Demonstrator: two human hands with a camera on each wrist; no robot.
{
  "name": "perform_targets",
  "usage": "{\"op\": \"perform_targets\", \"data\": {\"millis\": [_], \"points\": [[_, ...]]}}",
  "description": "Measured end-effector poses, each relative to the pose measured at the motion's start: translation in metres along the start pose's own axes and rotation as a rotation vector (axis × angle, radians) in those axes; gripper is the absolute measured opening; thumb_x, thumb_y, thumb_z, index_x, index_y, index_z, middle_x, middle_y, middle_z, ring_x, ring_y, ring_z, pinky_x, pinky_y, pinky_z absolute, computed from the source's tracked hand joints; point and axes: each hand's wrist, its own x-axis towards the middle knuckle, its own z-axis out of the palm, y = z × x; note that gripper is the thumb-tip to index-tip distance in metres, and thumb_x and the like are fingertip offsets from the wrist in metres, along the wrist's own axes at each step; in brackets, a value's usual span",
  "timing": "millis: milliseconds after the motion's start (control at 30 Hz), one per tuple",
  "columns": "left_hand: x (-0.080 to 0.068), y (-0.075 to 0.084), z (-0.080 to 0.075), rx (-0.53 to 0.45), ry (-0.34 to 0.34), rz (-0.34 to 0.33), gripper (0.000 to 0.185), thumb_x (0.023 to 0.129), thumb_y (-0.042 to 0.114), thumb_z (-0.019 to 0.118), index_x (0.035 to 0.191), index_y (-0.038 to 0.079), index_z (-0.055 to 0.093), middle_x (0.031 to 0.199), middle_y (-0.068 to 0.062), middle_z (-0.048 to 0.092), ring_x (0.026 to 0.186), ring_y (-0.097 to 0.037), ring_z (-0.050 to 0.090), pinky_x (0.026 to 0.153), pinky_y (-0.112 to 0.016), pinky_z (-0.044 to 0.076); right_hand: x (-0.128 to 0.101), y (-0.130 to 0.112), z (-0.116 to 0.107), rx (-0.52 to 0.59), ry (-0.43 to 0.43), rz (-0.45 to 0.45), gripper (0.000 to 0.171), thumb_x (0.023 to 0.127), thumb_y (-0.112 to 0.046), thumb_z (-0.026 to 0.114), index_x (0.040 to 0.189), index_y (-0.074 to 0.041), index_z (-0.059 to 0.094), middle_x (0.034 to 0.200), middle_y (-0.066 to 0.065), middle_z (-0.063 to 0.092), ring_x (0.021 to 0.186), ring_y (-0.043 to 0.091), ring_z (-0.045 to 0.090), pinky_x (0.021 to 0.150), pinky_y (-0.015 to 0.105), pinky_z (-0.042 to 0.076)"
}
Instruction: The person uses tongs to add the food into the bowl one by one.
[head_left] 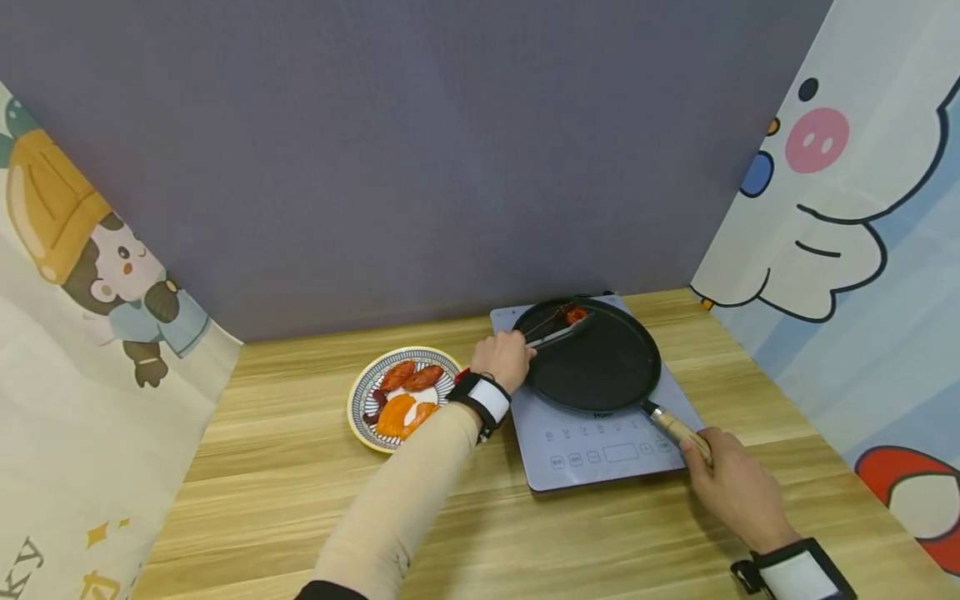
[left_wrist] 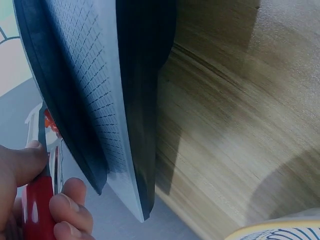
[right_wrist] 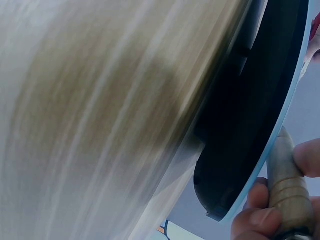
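A black round pan [head_left: 600, 367] sits on a grey induction cooker [head_left: 577, 442]. My left hand [head_left: 501, 358] grips metal tongs [head_left: 558, 332] with red handles [left_wrist: 37, 210]; their tips pinch a small red-orange piece of food [head_left: 576, 315] at the pan's far edge. My right hand [head_left: 731, 483] holds the pan's wooden handle [head_left: 678, 431], also seen in the right wrist view as the handle [right_wrist: 287, 185]. A patterned plate [head_left: 360, 400] with several red and orange food pieces [head_left: 408, 396] lies left of the cooker.
The wooden table [head_left: 285, 500] is boxed in by a grey back wall [head_left: 420, 150] and cartoon-printed side panels [head_left: 67, 333] left and right [head_left: 847, 250]. The cooker's control panel [head_left: 607, 454] faces me.
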Motion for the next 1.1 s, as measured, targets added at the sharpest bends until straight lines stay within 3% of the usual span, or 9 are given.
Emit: {"op": "perform_targets", "data": {"millis": [433, 1100], "points": [[-0.010, -0.007, 0.002, -0.002, 0.083, 0.017, 0.039, 0.090, 0.048, 0.060, 0.088, 0.009, 0.066, 0.080, -0.009, 0.069, 0.065, -0.025, 0.065, 0.054, -0.041, 0.048, -0.001, -0.001, 0.000, -0.007, 0.001, 0.003, 0.036, 0.098, -0.031, 0.052, 0.105, 0.004, 0.056, 0.071, 0.005, 0.046, 0.053, 0.017, 0.041, 0.044, 0.032, 0.028], [-0.037, -0.027, -0.011, 0.004, 0.169, 0.098, 0.040, 0.092, 0.048, 0.055, 0.084, 0.009, 0.060, 0.075, -0.006, 0.062, 0.060, -0.024, 0.062, 0.049, -0.039, 0.046, 0.000, -0.003, -0.002, 0.003, -0.009, 0.003, 0.036, 0.098, -0.032, 0.051, 0.105, 0.003, 0.056, 0.071, 0.005, 0.046, 0.053, 0.017, 0.041, 0.044, 0.032, 0.029]]}}
